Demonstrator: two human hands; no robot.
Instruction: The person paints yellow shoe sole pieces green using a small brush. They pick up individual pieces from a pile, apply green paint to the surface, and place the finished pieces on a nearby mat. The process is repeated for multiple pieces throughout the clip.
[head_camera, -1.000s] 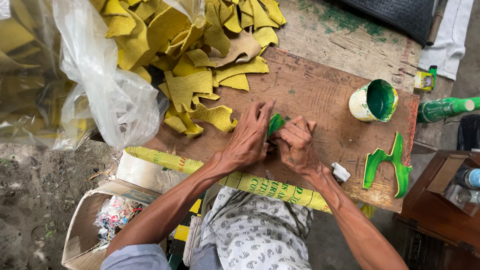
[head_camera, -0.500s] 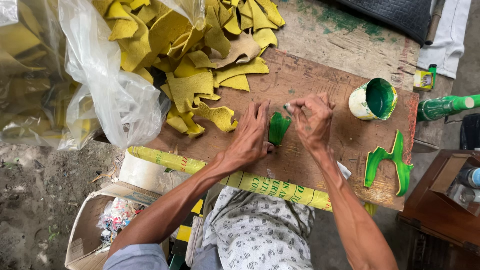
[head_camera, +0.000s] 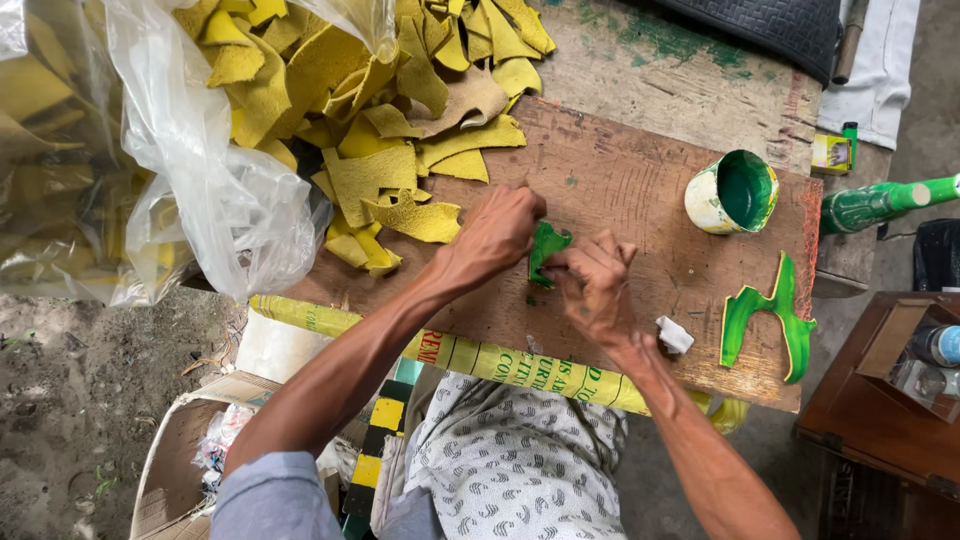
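Note:
A small green-painted piece lies on the brown wooden board. My left hand presses down on its left side with curled fingers. My right hand touches its lower right edge, fingers pinched together; whether they hold a small tool I cannot tell. Most of the green piece is hidden between the two hands.
A heap of yellow cut pieces and a clear plastic bag lie at the back left. A cup of green paint, a green painted shape, a white scrap and a green bottle are at the right. A cardboard box stands on the ground.
My right hand rose away toward the board's far side half a second ago, baring the green piece, and has now come back down onto its lower right edge. My left hand stayed in place.

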